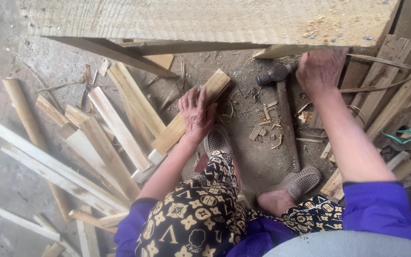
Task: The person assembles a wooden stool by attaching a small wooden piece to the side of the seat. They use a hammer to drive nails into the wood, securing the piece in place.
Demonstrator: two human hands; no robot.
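Far side blocked by big rough plank across full width; only a low gap under it. Left half: loose wood slats piled criss-cross, no flat passage, just bare floor strip far left. Centre: open dirt patch w/ chips, btwn the two feet. Hammer lies there, head far, handle running near, splitting that patch. Right: stacked boards and scrap crowd the edge. Left hand on a slat, right hand at plank's edge, fingers hidden.
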